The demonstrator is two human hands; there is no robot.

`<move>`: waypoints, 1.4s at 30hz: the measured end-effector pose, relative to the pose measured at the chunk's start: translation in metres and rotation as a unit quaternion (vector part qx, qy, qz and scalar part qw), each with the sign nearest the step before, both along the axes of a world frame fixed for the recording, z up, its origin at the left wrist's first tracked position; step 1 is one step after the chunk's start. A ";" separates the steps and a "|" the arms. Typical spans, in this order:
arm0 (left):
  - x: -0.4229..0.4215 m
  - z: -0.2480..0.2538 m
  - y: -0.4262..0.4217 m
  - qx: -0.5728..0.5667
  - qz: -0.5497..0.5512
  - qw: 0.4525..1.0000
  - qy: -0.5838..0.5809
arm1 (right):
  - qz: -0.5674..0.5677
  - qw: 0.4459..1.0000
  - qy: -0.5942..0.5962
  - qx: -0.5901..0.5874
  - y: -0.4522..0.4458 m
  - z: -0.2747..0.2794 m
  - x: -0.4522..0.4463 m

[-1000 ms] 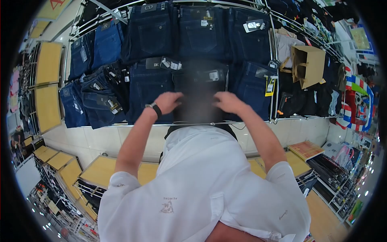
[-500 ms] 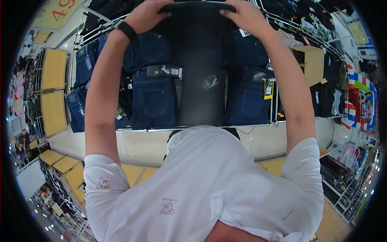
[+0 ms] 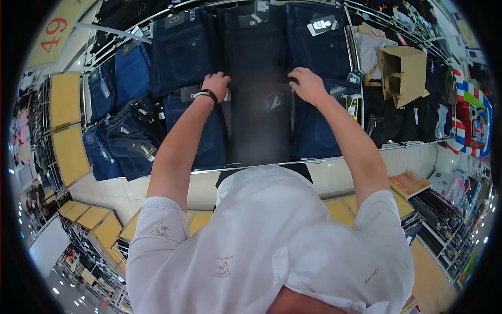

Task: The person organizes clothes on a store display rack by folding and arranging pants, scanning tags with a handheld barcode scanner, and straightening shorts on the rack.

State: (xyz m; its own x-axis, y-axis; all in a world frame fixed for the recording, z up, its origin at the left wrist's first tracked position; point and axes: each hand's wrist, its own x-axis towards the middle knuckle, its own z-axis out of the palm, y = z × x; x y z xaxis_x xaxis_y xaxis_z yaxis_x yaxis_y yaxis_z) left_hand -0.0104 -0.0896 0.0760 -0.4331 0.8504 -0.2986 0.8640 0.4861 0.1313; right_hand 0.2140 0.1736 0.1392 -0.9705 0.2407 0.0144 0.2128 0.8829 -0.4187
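Observation:
Folded black jeans (image 3: 260, 128) lie in the middle of the rack, between stacks of dark blue jeans. My left hand (image 3: 216, 87), with a dark band on the wrist, is at their upper left edge, fingers loosely extended. Across from it, my right hand (image 3: 308, 86) is at the upper right edge, thumb and fingers apart. Neither hand visibly grips anything; whether the fingertips touch the cloth I cannot tell. Beyond them lies another black pair (image 3: 253, 44) with a tag. Blue jeans (image 3: 196, 123) lie under my left forearm, and more blue jeans (image 3: 316, 125) beside my right forearm.
A metal rail (image 3: 334, 158) runs along the rack's front edge. Further blue jeans (image 3: 183, 49) fill the back row. A brown paper bag (image 3: 410, 78) stands at right among dark clothes. A sign (image 3: 52, 34) hangs at upper left. Loosely heaped jeans (image 3: 130, 128) lie at left.
Both hands have let go of the black cloth at the far edge and come back toward me, to the middle of the rack. The far black pair now lies flat with its tag showing.

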 end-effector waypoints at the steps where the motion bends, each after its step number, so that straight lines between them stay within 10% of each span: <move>1: 0.006 0.007 0.004 0.025 0.019 0.999 -0.022 | -0.032 0.999 0.023 -0.020 0.000 0.002 0.011; 8: 0.015 0.001 0.052 0.161 0.003 0.986 -0.033 | -0.147 0.975 0.160 0.047 0.018 0.005 0.085; 12: 0.018 -0.006 0.083 0.098 -0.009 0.992 -0.076 | -0.187 0.946 -0.215 -0.158 0.008 -0.027 0.116; 13: 0.017 -0.008 0.090 0.057 -0.016 0.995 -0.086 | -0.192 0.863 -0.343 -0.317 0.014 -0.026 0.115; 17: 0.023 -0.024 0.112 -0.022 0.021 0.995 -0.092 | -0.201 0.783 -0.388 -0.443 0.031 -0.060 0.123; 30: 0.046 -0.063 0.141 -0.049 0.053 0.994 0.087 | -0.226 0.732 -0.447 -0.461 0.042 -0.091 0.116; 42: -0.003 -0.027 0.151 0.016 0.225 0.961 -0.156 | -0.215 0.730 -0.450 -0.467 0.043 -0.102 0.121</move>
